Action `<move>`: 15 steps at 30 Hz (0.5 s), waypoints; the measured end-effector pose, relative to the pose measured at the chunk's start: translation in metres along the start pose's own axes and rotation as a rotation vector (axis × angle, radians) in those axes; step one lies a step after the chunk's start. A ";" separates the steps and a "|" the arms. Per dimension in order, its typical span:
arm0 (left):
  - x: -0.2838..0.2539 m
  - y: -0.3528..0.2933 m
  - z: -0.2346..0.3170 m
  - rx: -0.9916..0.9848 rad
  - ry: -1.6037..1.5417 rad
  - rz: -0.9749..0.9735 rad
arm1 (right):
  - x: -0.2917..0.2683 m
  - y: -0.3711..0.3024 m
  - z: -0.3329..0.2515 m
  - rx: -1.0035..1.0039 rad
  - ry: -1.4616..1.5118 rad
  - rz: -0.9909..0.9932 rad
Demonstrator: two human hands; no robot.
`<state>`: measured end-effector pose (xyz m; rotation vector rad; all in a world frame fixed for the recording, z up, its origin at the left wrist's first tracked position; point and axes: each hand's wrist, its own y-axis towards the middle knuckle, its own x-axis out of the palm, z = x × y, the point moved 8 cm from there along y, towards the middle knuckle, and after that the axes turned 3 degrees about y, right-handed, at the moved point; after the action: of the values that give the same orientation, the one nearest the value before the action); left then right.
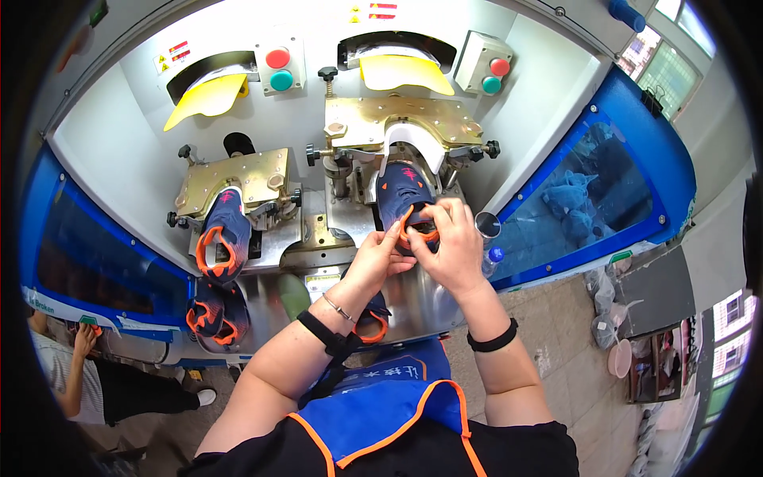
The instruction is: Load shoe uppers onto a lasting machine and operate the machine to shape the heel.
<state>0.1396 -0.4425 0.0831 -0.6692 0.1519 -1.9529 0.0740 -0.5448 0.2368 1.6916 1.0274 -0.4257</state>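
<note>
A navy shoe upper with orange trim (401, 195) sits on the right station of a white moulding machine, under a brass clamp plate (401, 121). My right hand (449, 246) grips its orange collar from the right. My left hand (380, 254) pinches the same collar from the left. A second navy and orange shoe upper (222, 238) is mounted on the left station, apart from both hands. Part of another such shoe (372, 322) shows below my left wrist.
More navy and orange uppers (214, 314) lie on the steel shelf at lower left. Red and green buttons (279, 69) and yellow pads (208, 97) sit above the stations. A clear bottle (491, 256) stands to the right. Another person (79, 374) crouches at far left.
</note>
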 end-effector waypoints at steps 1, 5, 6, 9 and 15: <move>0.002 0.000 0.000 0.012 -0.031 -0.024 | 0.000 0.008 -0.001 -0.073 -0.005 0.017; 0.004 0.003 -0.001 0.022 -0.017 -0.036 | 0.047 0.028 0.022 -0.101 -0.137 -0.130; 0.003 0.003 -0.001 0.023 -0.016 -0.032 | 0.050 0.032 0.021 -0.103 -0.134 -0.131; -0.001 0.002 -0.003 0.043 -0.036 0.015 | 0.075 0.031 0.036 0.107 0.008 -0.397; 0.005 0.004 -0.009 0.032 -0.049 -0.017 | 0.076 0.031 0.044 0.067 0.068 -0.403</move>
<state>0.1366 -0.4508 0.0755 -0.6987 0.0848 -1.9496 0.1510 -0.5543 0.1847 1.5638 1.4245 -0.6713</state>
